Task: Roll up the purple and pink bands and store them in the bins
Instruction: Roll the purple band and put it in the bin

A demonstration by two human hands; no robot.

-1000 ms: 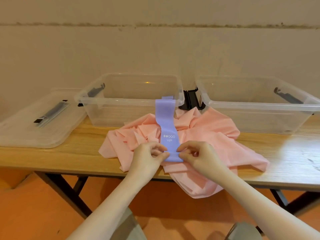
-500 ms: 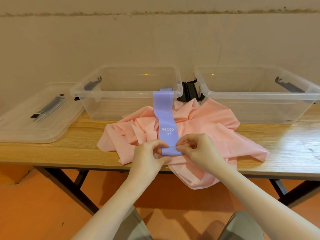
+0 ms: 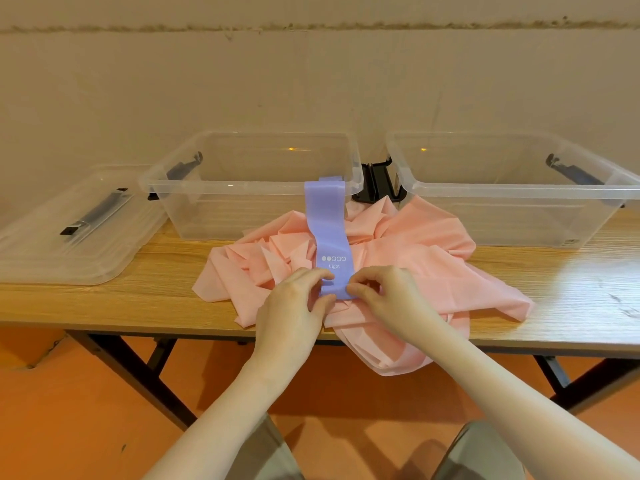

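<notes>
A purple band (image 3: 329, 233) printed "Light" runs from the front rim of the left clear bin (image 3: 242, 188) down over a crumpled pink band (image 3: 415, 258) heaped on the wooden table (image 3: 571, 299). My left hand (image 3: 294, 306) and my right hand (image 3: 388, 292) pinch the purple band's near end from either side, where it is curled into a small roll. The right clear bin (image 3: 502, 188) stands behind the pink heap. Part of the pink band hangs over the table's front edge.
A clear bin lid (image 3: 69, 237) with a dark handle lies at the table's left end. Black latches (image 3: 377, 183) sit between the two bins. A beige wall stands close behind. Orange floor and black table legs show below.
The rolled near end of the purple band has crept up toward the "Light" print, and both hands have followed it away from the table's front edge.
</notes>
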